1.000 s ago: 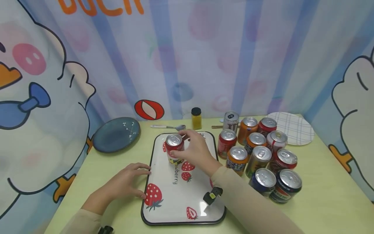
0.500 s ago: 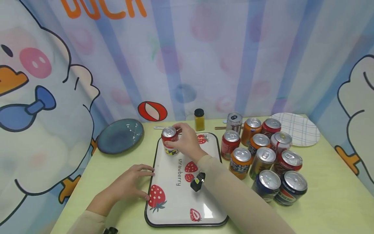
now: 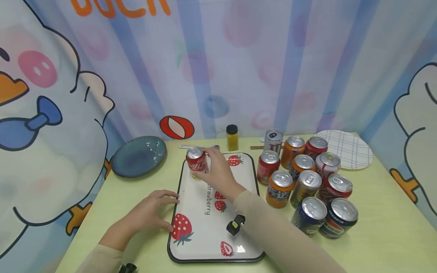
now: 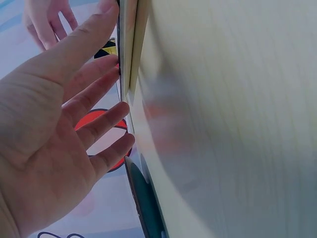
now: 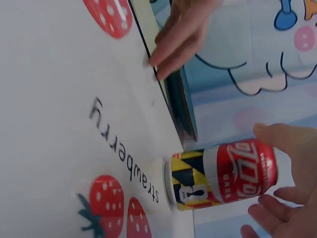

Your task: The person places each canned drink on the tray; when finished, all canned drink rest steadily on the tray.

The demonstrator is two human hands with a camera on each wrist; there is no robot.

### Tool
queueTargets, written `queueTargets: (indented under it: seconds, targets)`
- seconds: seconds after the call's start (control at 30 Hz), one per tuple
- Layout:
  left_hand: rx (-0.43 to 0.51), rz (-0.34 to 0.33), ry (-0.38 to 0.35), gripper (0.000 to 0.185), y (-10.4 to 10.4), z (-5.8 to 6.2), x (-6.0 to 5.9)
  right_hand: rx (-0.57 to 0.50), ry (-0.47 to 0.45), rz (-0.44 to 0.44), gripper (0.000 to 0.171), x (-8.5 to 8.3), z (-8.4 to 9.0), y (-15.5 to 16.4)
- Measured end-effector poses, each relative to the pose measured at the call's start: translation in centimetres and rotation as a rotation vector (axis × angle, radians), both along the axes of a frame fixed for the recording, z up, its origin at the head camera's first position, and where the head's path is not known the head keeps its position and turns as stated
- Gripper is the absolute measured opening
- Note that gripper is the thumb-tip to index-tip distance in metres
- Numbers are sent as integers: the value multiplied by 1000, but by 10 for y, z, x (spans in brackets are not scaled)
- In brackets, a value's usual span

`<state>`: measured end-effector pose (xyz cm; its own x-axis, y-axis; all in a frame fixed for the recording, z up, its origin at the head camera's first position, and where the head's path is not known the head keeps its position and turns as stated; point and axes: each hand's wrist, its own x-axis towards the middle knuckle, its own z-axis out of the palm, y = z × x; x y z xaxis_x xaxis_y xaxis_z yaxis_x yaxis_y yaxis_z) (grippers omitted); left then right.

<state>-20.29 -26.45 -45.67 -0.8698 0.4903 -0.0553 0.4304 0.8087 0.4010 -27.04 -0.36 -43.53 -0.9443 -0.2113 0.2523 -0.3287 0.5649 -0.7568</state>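
A red can (image 3: pixel 196 160) with a yellow and black base stands at the far left corner of a white strawberry tray (image 3: pixel 239 178). My right hand (image 3: pixel 216 171) is curled round the can from the right. In the right wrist view the thumb lies on the can (image 5: pixel 223 173), and the other fingers (image 5: pixel 267 218) curl close beside it. My left hand (image 3: pixel 150 214) lies flat on the table with straight fingers. Its fingertips (image 4: pixel 111 64) touch the tray's left rim.
Several upright cans (image 3: pixel 307 182) crowd the table right of the tray. A dark blue plate (image 3: pixel 138 156) lies at the far left, a checked white plate (image 3: pixel 345 149) at the far right. A small yellow jar (image 3: pixel 232 137) and a spoon (image 3: pixel 186 146) sit behind the tray.
My right hand has carried the red can from the tray's middle to its far left corner. The left hand has stayed at the tray's edge.
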Motion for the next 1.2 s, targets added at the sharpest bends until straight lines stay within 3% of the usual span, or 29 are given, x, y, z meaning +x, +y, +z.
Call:
queueTargets:
  seconds: [0.2,0.3,0.4,0.57,0.8,0.97,1.2]
  targets:
    - [-1,4,-11,81,2,0,-1,203,-33,-28,66,33,9,20]
    - [-6,18,-4,81,1,1,0,311,-6,16,55,47,15,34]
    - [-4,24,-20,81,1,2,1,352,42,73,47,61,21,53]
    - [-7,43,-56,81,4,3,2,377,123,143,37,85,34,88]
    - [-21,50,-46,81,4,3,3,411,202,273,36,108,56,129]
    - [-14,43,-35,82,4,3,3,417,193,341,29,116,67,166]
    - [-35,55,-35,82,4,4,4,426,184,393,32,119,71,216]
